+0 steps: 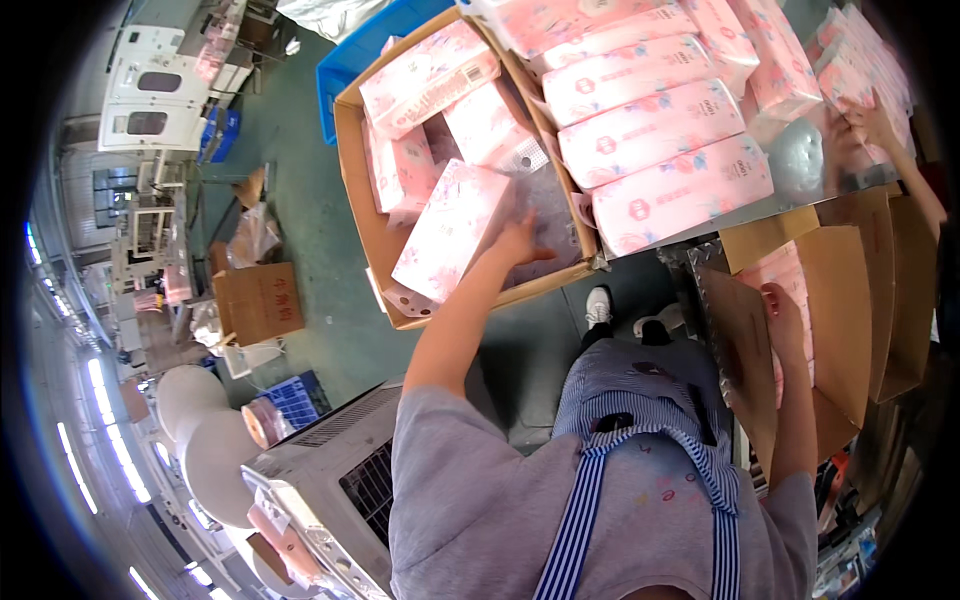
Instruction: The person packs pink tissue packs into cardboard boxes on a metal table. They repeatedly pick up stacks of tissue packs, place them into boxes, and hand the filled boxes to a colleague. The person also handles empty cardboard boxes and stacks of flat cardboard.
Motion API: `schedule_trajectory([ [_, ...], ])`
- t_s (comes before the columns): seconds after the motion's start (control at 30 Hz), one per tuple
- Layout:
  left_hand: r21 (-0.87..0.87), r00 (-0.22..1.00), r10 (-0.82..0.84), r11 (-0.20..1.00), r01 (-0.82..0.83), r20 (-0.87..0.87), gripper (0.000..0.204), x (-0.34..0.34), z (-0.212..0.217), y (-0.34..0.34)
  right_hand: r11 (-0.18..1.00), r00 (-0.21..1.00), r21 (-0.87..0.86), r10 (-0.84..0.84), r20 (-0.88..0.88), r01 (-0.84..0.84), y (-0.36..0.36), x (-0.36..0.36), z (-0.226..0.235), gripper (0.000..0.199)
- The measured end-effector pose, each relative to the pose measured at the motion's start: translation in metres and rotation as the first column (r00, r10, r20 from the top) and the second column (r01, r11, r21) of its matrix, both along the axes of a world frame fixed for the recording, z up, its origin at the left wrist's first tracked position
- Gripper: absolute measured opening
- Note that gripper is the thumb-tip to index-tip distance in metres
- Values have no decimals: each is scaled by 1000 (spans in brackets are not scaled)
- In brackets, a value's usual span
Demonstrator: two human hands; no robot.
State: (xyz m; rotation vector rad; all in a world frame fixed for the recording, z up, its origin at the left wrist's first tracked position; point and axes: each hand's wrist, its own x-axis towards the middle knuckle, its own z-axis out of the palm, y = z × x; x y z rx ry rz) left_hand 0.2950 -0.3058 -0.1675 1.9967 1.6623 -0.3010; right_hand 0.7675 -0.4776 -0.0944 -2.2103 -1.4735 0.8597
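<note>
My left hand (518,242) reaches into a large open carton (352,170), fingers apart over greyish plastic-wrapped contents (545,205). Right beside it, a pink floral tissue pack (450,235) lies tilted on the contents; the hand does not visibly grip it. Further tissue packs (430,75) fill the carton's far and left parts. On my right, my right hand (785,308) is inside a narrower open carton (838,325), fingers bent against a pink tissue pack (793,268) near the carton's left wall. What those fingers grip is partly hidden.
A metal table (800,160) carries rows of pink tissue packs (650,130). At its right end another person's hand (868,125) touches more packs. A blue crate (328,85) stands behind the large carton. A brown box (258,303) and a grey machine (345,470) stand on my left.
</note>
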Motion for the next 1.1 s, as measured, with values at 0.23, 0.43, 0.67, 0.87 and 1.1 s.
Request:
schedule_trajectory([
  [0.23,-262,961,88,965,-17,263,50,14,-36,23,999,949,-19,-34,315,43,2,-34,44,20],
  [0.43,-585,698,562,772,-250,443,25,-37,12,37,988,953,134,-110,283,74,13,-73,71,17],
  [0.67,-439,129,504,831,-342,854,11,8,136,-12,910,976,414,111,-186,-24,33,-150,100,21],
  [0.87,131,434,-133,991,34,891,25,208,165,-89,862,216,74,-42,-976,502,28,-153,104,34],
  [1.1,184,245,-239,956,228,940,63,371,128,-147,628,718,363,-521,-462,689,-102,56,16,26],
])
